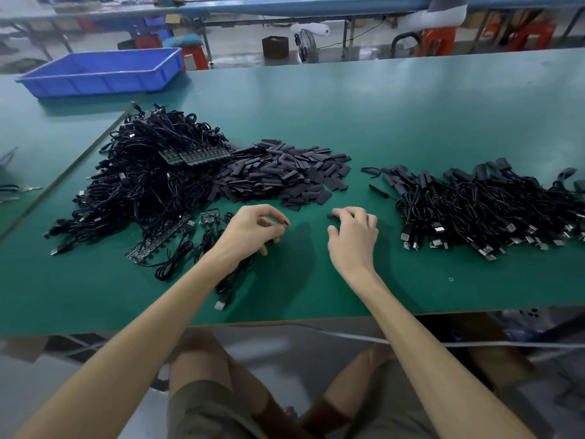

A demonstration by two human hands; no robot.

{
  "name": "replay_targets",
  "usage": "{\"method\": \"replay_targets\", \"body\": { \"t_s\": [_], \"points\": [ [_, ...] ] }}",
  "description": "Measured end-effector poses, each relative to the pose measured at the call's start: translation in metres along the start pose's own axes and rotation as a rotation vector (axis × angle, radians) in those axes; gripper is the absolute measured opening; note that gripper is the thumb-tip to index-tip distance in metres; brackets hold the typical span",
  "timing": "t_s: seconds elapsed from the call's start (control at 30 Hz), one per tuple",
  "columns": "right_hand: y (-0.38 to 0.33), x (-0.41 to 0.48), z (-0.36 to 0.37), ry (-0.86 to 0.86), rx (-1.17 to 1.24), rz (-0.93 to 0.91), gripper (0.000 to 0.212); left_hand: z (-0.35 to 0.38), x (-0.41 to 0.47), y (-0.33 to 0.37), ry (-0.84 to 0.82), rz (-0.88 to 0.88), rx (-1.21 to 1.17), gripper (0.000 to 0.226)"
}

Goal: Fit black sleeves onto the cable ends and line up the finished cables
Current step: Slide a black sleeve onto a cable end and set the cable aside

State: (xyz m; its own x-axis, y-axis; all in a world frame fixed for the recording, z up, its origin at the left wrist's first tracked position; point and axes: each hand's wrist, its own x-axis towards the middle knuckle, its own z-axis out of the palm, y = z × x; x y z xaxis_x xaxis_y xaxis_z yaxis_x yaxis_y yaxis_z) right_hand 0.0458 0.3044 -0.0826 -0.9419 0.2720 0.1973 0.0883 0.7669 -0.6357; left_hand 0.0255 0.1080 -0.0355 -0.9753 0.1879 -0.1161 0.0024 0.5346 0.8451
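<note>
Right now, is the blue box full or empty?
Empty, as far as shows: the blue box has only bare blue floor inside.

Flat black sleeves (285, 172) heaped centre; tangled unsleeved cables (148, 179) left; sleeved cables (481, 204) rowed right, plugs nearward; bare cable end (285, 223) in front.

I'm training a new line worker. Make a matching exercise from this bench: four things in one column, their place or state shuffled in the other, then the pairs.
Things
1. blue tray
2. pile of loose black sleeves
3. heap of sleeved cables
4. left hand

Place or state
a. pinches a cable end
b. right side of the green table
c. far left corner of the table
d. middle of the table

Pairs: 1-c, 2-d, 3-b, 4-a
</note>
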Motion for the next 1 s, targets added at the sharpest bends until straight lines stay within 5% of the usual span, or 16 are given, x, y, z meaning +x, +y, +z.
{"method": "replay_targets", "body": {
  "t_s": [0.2,0.43,0.57,1.0],
  "points": [
    [0.0,0.0,0.003,0.01,-0.025,-0.01,0.012,0.021,0.004,-0.004,0.003,0.123,-0.066,0.006],
    [-0.004,-0.007,-0.006,0.035,0.375,-0.041,0.016,0.027,0.006,-0.015,-0.003,0.218,0.061,0.015],
    [-0.006,-0.01,-0.005,-0.069,0.4,-0.196,0.02,0.024,0.004,-0.02,-0.026,0.304,0.171,0.027],
    [0.0,-0.007,-0.007,-0.201,0.55,-0.167,0.019,0.026,0.002,-0.026,0.087,0.334,0.103,0.02]
  ]
}}
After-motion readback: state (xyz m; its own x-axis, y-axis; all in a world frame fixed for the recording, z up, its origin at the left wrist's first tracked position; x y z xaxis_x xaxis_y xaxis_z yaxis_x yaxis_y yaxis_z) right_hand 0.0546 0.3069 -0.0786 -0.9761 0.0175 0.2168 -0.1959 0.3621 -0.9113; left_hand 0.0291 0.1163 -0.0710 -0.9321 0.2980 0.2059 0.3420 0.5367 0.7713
